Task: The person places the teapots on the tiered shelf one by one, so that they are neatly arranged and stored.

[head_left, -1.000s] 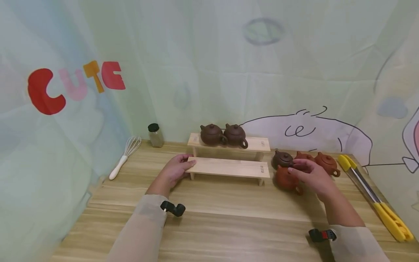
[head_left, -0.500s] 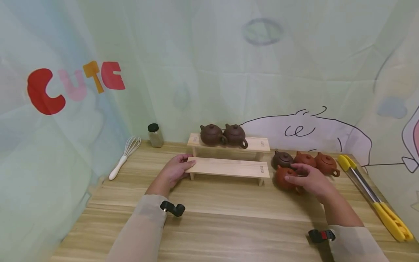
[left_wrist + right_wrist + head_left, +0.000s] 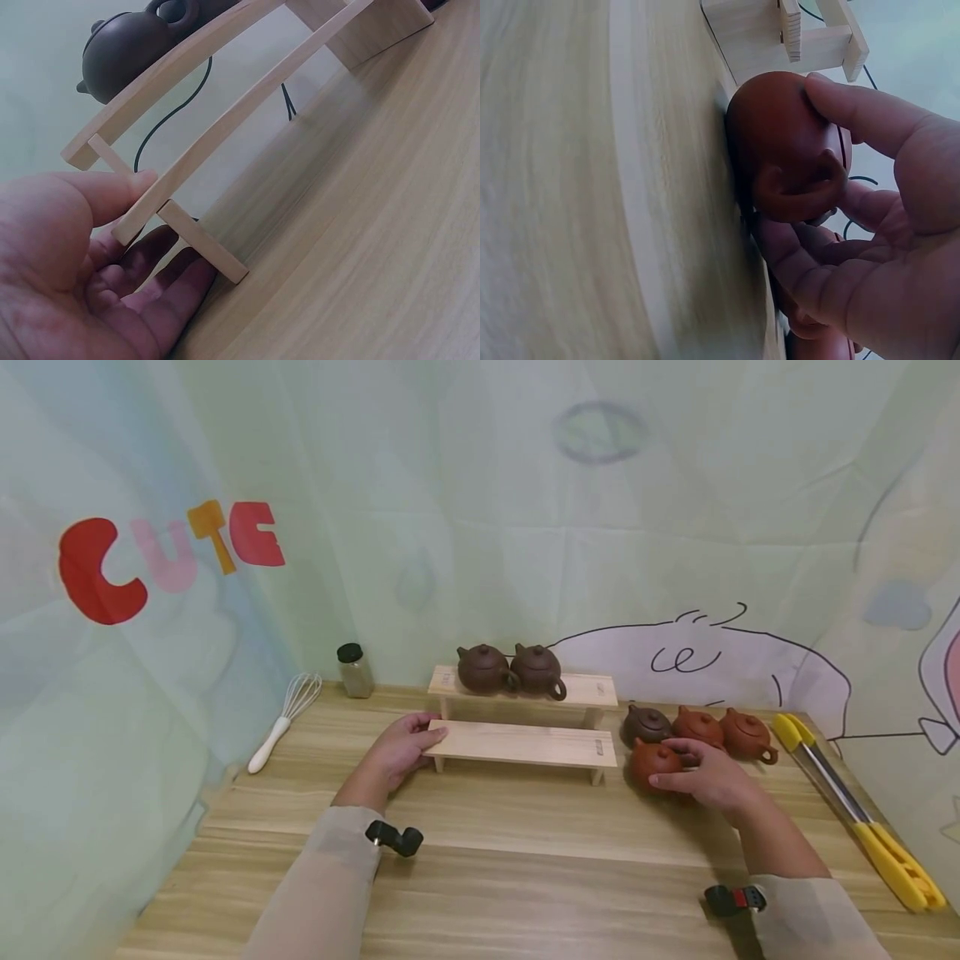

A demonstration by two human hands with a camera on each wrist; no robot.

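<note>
My left hand (image 3: 401, 747) holds the left end of the lower step of a two-tier wooden stand (image 3: 525, 743). In the left wrist view the thumb lies on the board's edge, with the fingers below by the leg (image 3: 202, 240). My right hand (image 3: 708, 781) grips the nearest reddish-brown teapot (image 3: 651, 767), thumb on its near side and fingers across the far side. The right wrist view shows this teapot's handle (image 3: 802, 199) between thumb and fingers; it seems to stand on the table. Two dark brown teapots (image 3: 483, 670) sit side by side on the upper step.
Behind the gripped teapot stand a dark teapot (image 3: 647, 725) and two reddish ones (image 3: 746, 735) in a row. Yellow-handled tongs (image 3: 858, 810) lie at the right edge. On the left are a white whisk (image 3: 287, 720) and a black-lidded jar (image 3: 355, 671). A printed cloth (image 3: 480, 527) hangs behind.
My right hand has come down and slightly nearer, its thumb and fingers closing round the reddish teapot, whose handle the hand now covers in the head view. My left hand stays on the stand.
</note>
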